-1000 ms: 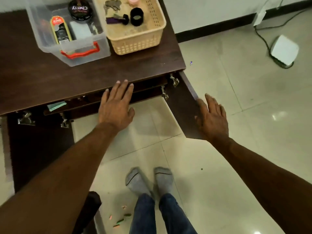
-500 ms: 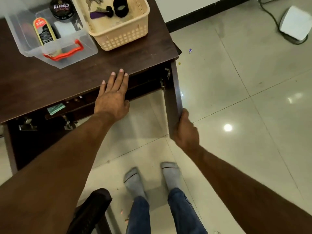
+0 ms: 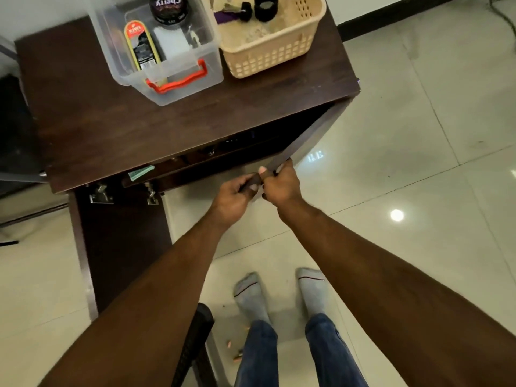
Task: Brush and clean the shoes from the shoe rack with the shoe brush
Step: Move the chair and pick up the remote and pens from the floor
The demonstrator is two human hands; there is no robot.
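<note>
Shoes for this job are not yet visible: the shoe rack (image 3: 195, 127), a dark wooden cabinet, shows only a shadowed interior under its top, and whether footwear sits inside cannot be told. A person stands in grey socks on the glossy tiled floor (image 3: 418, 163), both arms stretched forward. The left hand (image 3: 233, 195) and the right hand (image 3: 280, 182) meet on the free edge of the right-hand door (image 3: 307, 135), fingers (image 3: 262, 171) of both curled round the thin panel and gripping it, knuckles nearly touching. The left-hand door (image 3: 122, 241) hangs wide open, toward seven o'clock of the cabinet, its metal hinges (image 3: 100, 194) exposed.

On the worktop, at twelve o'clock, sits a clear plastic box (image 3: 167, 60) with a red handle, holding a tin of Cherry polish (image 3: 169, 8) and a Kiwi polish bottle (image 3: 141, 47); just beside it, at one o'clock, a beige basket (image 3: 273, 48) carries small dark items. No shoe brush can be identified for certain.

The risks, as they appear: with two hands crowded on one narrow edge, a thumb could be pinched between door and frame if the panel swings inward. A hard pull might strain the hinges or jolt the cabinet, sliding the box toward the worktop's front edge. Socked feet on polished tile offer little grip should the door give suddenly.
</note>
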